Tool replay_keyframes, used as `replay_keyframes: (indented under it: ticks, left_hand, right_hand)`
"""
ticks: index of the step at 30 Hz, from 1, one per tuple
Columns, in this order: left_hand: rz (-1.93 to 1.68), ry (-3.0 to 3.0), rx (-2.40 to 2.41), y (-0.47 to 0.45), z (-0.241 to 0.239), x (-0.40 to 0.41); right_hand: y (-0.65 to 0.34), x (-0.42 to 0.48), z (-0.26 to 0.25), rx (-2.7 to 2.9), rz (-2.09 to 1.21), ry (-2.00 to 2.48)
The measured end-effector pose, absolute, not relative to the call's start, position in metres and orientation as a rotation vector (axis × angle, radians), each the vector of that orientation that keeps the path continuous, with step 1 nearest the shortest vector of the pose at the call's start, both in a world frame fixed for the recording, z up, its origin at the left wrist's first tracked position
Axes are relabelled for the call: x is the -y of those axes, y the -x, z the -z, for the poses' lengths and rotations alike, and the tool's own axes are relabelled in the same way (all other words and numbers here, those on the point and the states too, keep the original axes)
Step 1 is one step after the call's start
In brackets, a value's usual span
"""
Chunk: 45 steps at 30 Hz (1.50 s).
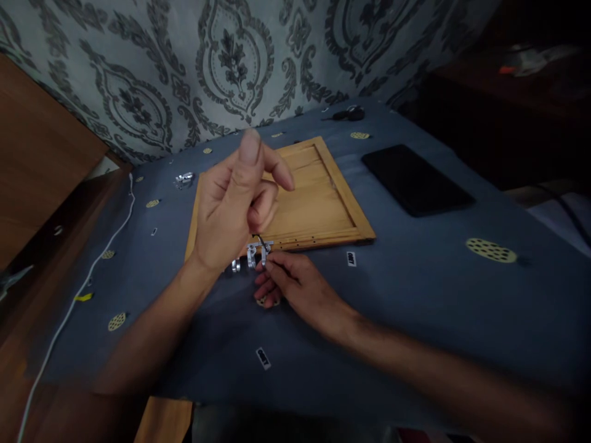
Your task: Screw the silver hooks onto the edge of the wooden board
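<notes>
A wooden framed panel (318,203) lies flat on the cloth, with a row of small dark holes along its near edge. At that edge are several shiny silver metal fittings (252,255). My left hand (233,200) is raised over the panel, thumb up and fingers curled in. A thin dark tool shaft (263,242) shows just below its fingers and reaches the fittings; any handle is hidden. With thumb and fingertips, my right hand (305,286) grips the rightmost silver fitting (265,255) from the near side, its other fingers loosely curled underneath.
Another silver fitting (184,178) lies left of the panel. A black tablet-like slab (415,178) rests to the right, and a dark tool (348,114) near the patterned wall. A white cable (99,258) runs along the left side of the dark blue cloth (397,295).
</notes>
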State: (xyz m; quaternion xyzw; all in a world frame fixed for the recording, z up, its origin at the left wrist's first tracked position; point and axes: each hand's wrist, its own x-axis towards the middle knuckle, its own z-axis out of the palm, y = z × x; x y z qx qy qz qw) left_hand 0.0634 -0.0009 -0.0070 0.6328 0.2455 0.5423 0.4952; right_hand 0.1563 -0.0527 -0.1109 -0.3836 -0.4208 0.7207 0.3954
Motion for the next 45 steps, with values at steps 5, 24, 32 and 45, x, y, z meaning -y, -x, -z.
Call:
replay_keyframes:
  ticks: [5, 24, 32, 45]
  left_hand:
    - [-1.295, -1.575, -0.582, -0.061, 0.010, -0.001]
    - [-1.268, -1.575, -0.649, -0.059, 0.008, -0.004]
    - [-1.503, -1.570, -0.695, -0.065, 0.015, 0.000]
    - [-1.193, -1.567, -0.642, -0.060, 0.006, -0.006]
  right_hand:
    - [-0.157, 0.053, 0.110, 1.073, -1.825, 0.959]
    - [-0.157, 0.052, 0.110, 1.075, -1.823, 0.963]
    - [-0.158, 0.052, 0.114, 1.097, -1.824, 0.944]
    - [-0.156, 0.052, 0.114, 1.095, -1.817, 0.939]
